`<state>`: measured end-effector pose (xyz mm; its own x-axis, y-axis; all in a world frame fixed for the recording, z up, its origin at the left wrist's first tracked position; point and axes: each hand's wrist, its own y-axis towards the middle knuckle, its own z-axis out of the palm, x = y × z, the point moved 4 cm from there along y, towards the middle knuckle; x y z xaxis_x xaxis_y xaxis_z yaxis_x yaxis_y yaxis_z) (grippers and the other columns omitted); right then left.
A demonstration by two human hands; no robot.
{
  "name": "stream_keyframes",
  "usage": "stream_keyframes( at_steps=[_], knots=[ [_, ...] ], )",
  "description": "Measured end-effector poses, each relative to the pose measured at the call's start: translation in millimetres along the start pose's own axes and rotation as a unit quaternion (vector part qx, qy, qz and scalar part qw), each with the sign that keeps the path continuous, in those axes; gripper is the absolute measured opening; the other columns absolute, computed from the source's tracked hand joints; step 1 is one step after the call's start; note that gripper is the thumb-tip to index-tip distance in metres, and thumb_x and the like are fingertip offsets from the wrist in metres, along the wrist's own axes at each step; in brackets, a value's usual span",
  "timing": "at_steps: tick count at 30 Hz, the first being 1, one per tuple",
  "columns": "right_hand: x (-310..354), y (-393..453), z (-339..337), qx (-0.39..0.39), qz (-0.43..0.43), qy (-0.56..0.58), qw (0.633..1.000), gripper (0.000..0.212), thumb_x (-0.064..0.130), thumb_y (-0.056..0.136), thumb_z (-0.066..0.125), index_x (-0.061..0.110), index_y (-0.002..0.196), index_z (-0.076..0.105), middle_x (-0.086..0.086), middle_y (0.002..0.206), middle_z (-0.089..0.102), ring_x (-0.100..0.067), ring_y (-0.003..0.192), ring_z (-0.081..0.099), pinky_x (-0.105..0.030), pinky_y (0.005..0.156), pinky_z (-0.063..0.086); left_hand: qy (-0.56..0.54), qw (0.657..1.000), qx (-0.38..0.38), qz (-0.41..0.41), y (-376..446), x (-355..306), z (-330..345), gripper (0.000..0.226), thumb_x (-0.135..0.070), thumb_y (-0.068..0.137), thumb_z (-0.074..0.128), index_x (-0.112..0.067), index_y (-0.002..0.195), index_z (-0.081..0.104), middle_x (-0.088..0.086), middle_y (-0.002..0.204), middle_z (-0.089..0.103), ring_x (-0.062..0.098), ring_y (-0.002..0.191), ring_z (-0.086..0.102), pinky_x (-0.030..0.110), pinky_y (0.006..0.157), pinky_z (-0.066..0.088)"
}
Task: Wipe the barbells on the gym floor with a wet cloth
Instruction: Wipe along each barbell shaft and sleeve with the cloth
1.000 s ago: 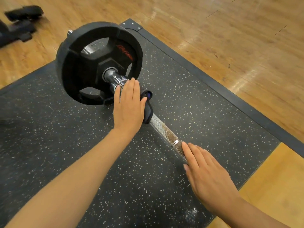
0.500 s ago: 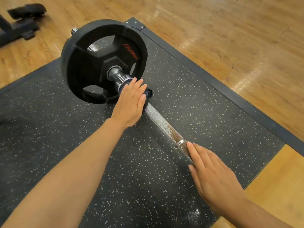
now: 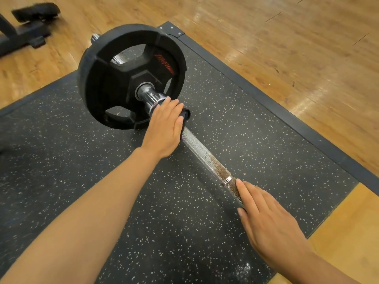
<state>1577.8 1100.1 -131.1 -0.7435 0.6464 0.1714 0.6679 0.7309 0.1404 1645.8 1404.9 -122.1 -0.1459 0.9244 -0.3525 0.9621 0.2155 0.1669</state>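
Observation:
A barbell lies across the speckled black rubber mat point(image 3: 82, 171). Its knurled steel shaft point(image 3: 205, 156) runs from lower right up to a black weight plate point(image 3: 114, 78) standing on edge. My left hand point(image 3: 164, 128) lies over the shaft right beside the chrome collar point(image 3: 149, 95), fingers straight, pressing a dark cloth point(image 3: 185, 114) onto the bar; only a fold of the cloth shows past my fingers. My right hand point(image 3: 264, 222) rests flat on the shaft's near end, fingers straight, covering it.
Wooden gym floor point(image 3: 287, 48) surrounds the mat, whose dark border point(image 3: 287, 117) runs diagonally at right. The black base of a gym bench or rack point(image 3: 24, 31) stands at the top left. A lighter wood panel point(image 3: 348, 242) sits at the lower right.
My left hand has slid the cloth up the shaft toward the collar and plate. My right hand has stayed on the near end of the bar.

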Motion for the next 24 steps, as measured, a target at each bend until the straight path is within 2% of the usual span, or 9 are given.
stream_keyframes(
  at_steps=[3, 7, 9, 12, 14, 16, 20, 22, 24],
  knots=[
    [-1, 0, -1, 0.001, 0.001, 0.0, 1.0, 0.055, 0.035, 0.1, 0.034, 0.009, 0.148, 0.036, -0.007, 0.133, 0.061, -0.021, 0.119, 0.051, -0.036, 0.104, 0.047, -0.063, 0.998, 0.01, 0.012, -15, -20, 7, 0.054, -0.03, 0.102, 0.021, -0.005, 0.147, 0.039, 0.005, 0.154, 0.036, 0.019, 0.15, 0.012, 0.024, 0.119, -0.009],
    [0, -1, 1, 0.003, -0.001, -0.009, 1.0, 0.055, 0.034, 0.1, 0.034, 0.008, 0.148, 0.037, -0.008, 0.133, 0.062, -0.024, 0.117, 0.06, -0.039, 0.106, 0.032, -0.064, 0.996, 0.017, 0.067, -27, -27, 6, 0.054, -0.032, 0.103, 0.02, -0.007, 0.146, 0.041, 0.004, 0.151, 0.041, 0.018, 0.148, 0.019, 0.025, 0.121, -0.004],
    [0, 0, -1, 0.001, -0.002, -0.001, 1.0, 0.055, 0.034, 0.099, 0.035, 0.008, 0.148, 0.037, -0.007, 0.132, 0.062, -0.023, 0.115, 0.06, -0.035, 0.105, 0.037, -0.024, 0.997, 0.015, 0.077, -17, -15, 5, 0.054, -0.032, 0.103, 0.021, -0.007, 0.146, 0.043, 0.006, 0.151, 0.041, 0.02, 0.147, 0.023, 0.027, 0.121, 0.001],
    [1, 1, -3, -0.003, -0.004, 0.004, 1.0, 0.055, 0.033, 0.099, 0.035, 0.008, 0.149, 0.036, -0.007, 0.131, 0.062, -0.023, 0.114, 0.06, -0.038, 0.099, 0.053, -0.015, 1.0, -0.012, 0.023, 4, 1, 2, 0.056, -0.033, 0.101, 0.022, -0.004, 0.14, 0.049, 0.01, 0.148, 0.044, 0.025, 0.145, 0.028, 0.037, 0.121, 0.014],
    [0, 0, -2, -0.005, -0.005, 0.005, 1.0, 0.055, 0.033, 0.099, 0.035, 0.008, 0.148, 0.035, -0.007, 0.131, 0.062, -0.024, 0.114, 0.061, -0.042, 0.096, 0.055, -0.053, 0.998, -0.033, -0.024, 5, -6, 6, 0.05, -0.027, 0.099, 0.029, -0.003, 0.134, 0.054, 0.009, 0.143, 0.048, 0.026, 0.144, 0.029, 0.04, 0.12, 0.011],
    [0, 1, -2, -0.007, -0.003, 0.005, 1.0, 0.055, 0.034, 0.099, 0.035, 0.008, 0.148, 0.036, -0.007, 0.13, 0.062, -0.024, 0.114, 0.061, -0.042, 0.095, 0.055, -0.107, 0.993, -0.035, -0.035, -6, -21, 12, 0.044, -0.022, 0.098, 0.032, -0.005, 0.132, 0.055, 0.006, 0.139, 0.05, 0.022, 0.143, 0.027, 0.038, 0.12, 0.004],
    [1, 0, -3, -0.01, -0.004, 0.001, 1.0, 0.055, 0.034, 0.099, 0.034, 0.008, 0.148, 0.036, -0.007, 0.131, 0.062, -0.022, 0.116, 0.057, -0.036, 0.101, 0.05, -0.144, 0.989, -0.014, 0.031, -32, -37, 14, 0.043, -0.02, 0.102, 0.03, -0.009, 0.138, 0.05, 0.001, 0.142, 0.046, 0.011, 0.143, 0.022, 0.026, 0.12, -0.001],
    [1, 0, -2, -0.008, -0.004, 0.001, 1.0, 0.055, 0.035, 0.099, 0.034, 0.009, 0.148, 0.037, -0.007, 0.131, 0.062, -0.022, 0.116, 0.055, -0.034, 0.102, 0.046, -0.127, 0.99, 0.001, 0.054, -31, -31, 12, 0.044, -0.024, 0.104, 0.028, -0.011, 0.141, 0.047, 0.0, 0.145, 0.044, 0.012, 0.144, 0.023, 0.023, 0.119, 0.0],
    [0, 1, -2, -0.004, -0.004, -0.002, 1.0, 0.055, 0.035, 0.099, 0.034, 0.009, 0.148, 0.036, -0.007, 0.131, 0.062, -0.023, 0.115, 0.059, -0.036, 0.101, 0.05, -0.093, 0.993, 0.002, 0.073, -24, -24, 10, 0.046, -0.027, 0.104, 0.027, -0.012, 0.142, 0.048, 0.001, 0.147, 0.044, 0.014, 0.144, 0.025, 0.024, 0.119, 0.003]
  ],
)
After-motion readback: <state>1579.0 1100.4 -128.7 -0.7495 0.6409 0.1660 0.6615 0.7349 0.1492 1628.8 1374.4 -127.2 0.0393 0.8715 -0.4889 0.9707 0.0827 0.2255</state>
